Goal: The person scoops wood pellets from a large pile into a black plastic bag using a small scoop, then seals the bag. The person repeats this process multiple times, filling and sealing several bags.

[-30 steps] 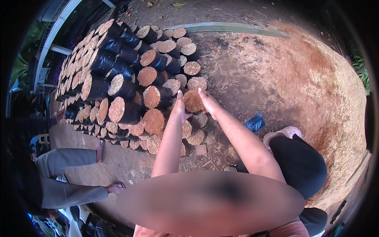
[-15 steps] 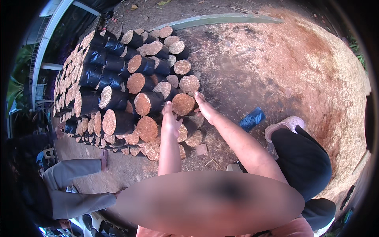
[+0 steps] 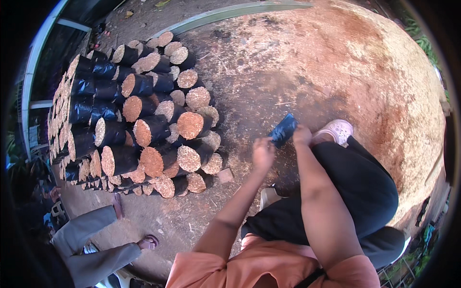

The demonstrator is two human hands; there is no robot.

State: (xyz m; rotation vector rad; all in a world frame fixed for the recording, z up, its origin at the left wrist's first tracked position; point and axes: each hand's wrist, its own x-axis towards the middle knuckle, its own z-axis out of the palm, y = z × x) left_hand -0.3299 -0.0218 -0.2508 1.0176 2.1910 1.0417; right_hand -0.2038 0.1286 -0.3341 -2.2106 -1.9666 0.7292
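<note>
A small flat black plastic bag (image 3: 284,128), with a bluish sheen, is at or just above the ground in front of my bent leg. My left hand (image 3: 263,153) has its fingers curled at the bag's lower left end. At its right edge, the closed fingers of my right hand (image 3: 302,136) meet the plastic. Left of my hands, a stack of filled black bags (image 3: 153,82) lies on its side, their round ends showing packed sawdust. One orange-brown bag end (image 3: 190,126) faces me near the stack's right side.
A broad heap of sawdust (image 3: 384,86) spreads on the right. A long board (image 3: 230,12) borders the ground at the far side. A small flat block (image 3: 225,175) lies by the stack. Another person's grey-trousered legs (image 3: 96,240) are at lower left.
Both hands have left the orange-brown bag end on the stack and moved right to the small plastic bag. The view has shifted, so the stack now appears further left.
</note>
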